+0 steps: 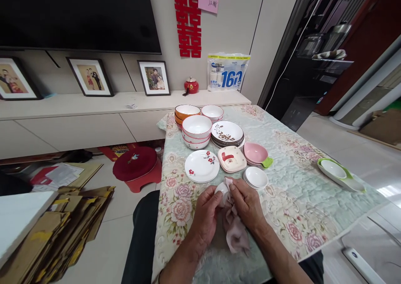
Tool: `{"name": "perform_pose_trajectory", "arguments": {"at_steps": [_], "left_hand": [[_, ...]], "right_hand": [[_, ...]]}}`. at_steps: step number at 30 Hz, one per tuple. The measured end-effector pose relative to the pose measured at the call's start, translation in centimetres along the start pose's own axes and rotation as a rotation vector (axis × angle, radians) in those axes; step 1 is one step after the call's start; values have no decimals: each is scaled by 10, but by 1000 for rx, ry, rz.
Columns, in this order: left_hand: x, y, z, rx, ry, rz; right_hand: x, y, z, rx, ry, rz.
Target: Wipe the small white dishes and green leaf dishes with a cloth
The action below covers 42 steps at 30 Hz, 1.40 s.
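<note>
My left hand (pixel 206 211) is closed on the rim of a small white dish (pixel 222 189), held just above the near part of the table. My right hand (pixel 247 198) grips a pale pink cloth (pixel 235 229) and presses it against the dish; the cloth's loose end hangs down between my forearms. Part of the dish is hidden by fingers and cloth. Just beyond my hands lie a flowered white plate stack (pixel 202 166), squarish cream dishes (pixel 232 158) and small white bowls (pixel 256 177).
Behind stand stacked white bowls (pixel 196 127), orange bowls (pixel 187 110), brown-flowered plates (pixel 227 132) and a pink dish (pixel 255 152). A green-edged dish (pixel 340 174) sits at the right on the floral tablecloth (pixel 294 200). A red stool (pixel 135 165) and flattened cardboard (pixel 62 229) are at the left.
</note>
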<state>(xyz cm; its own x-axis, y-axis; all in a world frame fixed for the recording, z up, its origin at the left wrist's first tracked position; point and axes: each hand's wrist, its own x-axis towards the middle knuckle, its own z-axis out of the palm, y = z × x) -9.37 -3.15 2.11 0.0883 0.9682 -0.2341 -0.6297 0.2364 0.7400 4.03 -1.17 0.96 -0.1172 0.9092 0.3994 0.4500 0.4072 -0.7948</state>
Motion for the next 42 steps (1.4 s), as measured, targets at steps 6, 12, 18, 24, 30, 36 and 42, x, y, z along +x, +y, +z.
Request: {"name": "perform_pose_trajectory", "arguments": {"at_steps": [6,12,18,24,30,36,42], "left_hand": [[0,-9,-8,174,-45,104],[-1,-8,-8,227,-89,87],[1,-9,-6,162,-37,97],[2,-14,-15,380,-37,147],[-2,-8,-4,42,-102,89],[-3,1,2,-12,-17,30],[-1,-5,-10,271,-59,142]], "right_hand": [[-1,-3,2,-50,-39,-220],[3,2,-1,132,12,116],[3,2,2,12,24,25],[-3,-3,5,-5,-6,-148],[5,1,1,343,45,271],[1,2,-3,268,50,195],[0,2,-2,49,2,-72]]}}
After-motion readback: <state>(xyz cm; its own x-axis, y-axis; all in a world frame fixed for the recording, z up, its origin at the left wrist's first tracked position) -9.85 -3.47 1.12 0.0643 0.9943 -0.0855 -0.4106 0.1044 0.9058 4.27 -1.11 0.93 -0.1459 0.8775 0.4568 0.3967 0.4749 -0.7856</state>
